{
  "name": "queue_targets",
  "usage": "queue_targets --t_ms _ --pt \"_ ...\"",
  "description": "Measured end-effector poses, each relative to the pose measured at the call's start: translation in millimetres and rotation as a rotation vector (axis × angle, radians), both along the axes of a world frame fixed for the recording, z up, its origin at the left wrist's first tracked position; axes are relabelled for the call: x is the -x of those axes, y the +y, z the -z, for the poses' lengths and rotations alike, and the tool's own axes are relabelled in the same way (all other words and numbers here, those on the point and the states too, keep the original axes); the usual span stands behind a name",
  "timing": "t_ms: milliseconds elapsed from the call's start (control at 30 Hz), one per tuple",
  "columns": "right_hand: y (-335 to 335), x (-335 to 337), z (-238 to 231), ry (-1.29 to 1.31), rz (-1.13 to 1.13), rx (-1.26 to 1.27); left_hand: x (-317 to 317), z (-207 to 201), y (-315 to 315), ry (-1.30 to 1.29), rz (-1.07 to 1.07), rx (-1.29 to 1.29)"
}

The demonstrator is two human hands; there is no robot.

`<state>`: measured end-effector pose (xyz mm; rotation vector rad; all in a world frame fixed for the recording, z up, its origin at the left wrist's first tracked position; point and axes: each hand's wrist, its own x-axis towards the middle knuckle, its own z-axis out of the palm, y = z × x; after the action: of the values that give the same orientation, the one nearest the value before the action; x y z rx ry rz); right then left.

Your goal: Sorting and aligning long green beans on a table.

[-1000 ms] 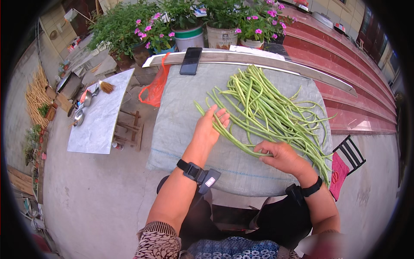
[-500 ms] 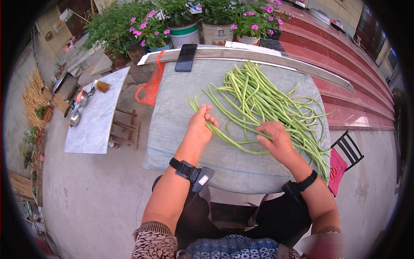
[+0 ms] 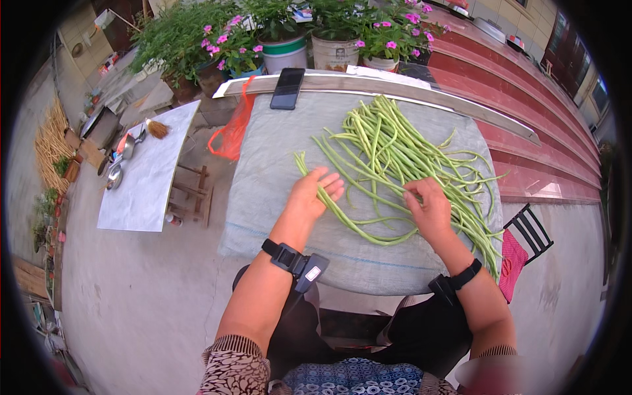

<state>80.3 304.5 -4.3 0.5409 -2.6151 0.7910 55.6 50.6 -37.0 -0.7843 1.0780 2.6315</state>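
A few long green beans (image 3: 350, 224) lie across the palm of my left hand (image 3: 315, 192). Its thumb side holds them while the other fingers stretch loosely outward. Their tips stick up past the wrist side, and their long ends curve right over the cloth. My right hand (image 3: 431, 209) is at the near left side of a big heap of long beans (image 3: 388, 141). Its fingers are bent together in a pinch at a bean there, with the fingertips partly hidden. Both wrists wear black straps with small devices.
A grey woven cloth (image 3: 263, 158) covers the table. A phone (image 3: 288, 89) and a long board (image 3: 368, 84) lie at its far edge, with a red plastic bag (image 3: 232, 131) at left. Potted flowers stand behind. Red steps (image 3: 526, 158) and a folding chair (image 3: 528, 232) are at right.
My left hand has turned its palm up more and its fingers have spread, with the beans still in it. My right hand has risen slightly, and its fingers have drawn together.
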Motion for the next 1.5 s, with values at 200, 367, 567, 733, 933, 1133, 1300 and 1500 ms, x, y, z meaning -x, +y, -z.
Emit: queue_targets --t_ms 200,367,567,733,933,1133,1300,1500 --pt "0 -15 -10 -0.305 -0.272 0.251 1 -4 1 0.005 0.029 -0.153" --pt "2 -22 -15 -0.388 -0.449 -0.041 1 1 0 0.018 -0.02 -0.048" --pt "10 -22 -20 -0.402 -0.45 -0.067 5 6 -6 0.022 -0.032 -0.118" --pt "14 -20 -19 -0.413 -0.488 -0.156 0 2 -3 0.059 -0.061 -0.101" --pt "3 -10 -1 -0.106 -0.277 -0.062 0 9 -11 0.155 0.008 -0.066" --pt "3 2 28 0.006 -0.121 -0.399 -2 3 -2 0.052 -0.08 0.007" --pt "0 -2 18 -0.089 -0.1 -0.287 0 7 -4 0.093 -0.062 0.048" --pt "13 -11 0 -0.411 -0.315 0.035 4 6 -3 -0.007 -0.069 -0.053"
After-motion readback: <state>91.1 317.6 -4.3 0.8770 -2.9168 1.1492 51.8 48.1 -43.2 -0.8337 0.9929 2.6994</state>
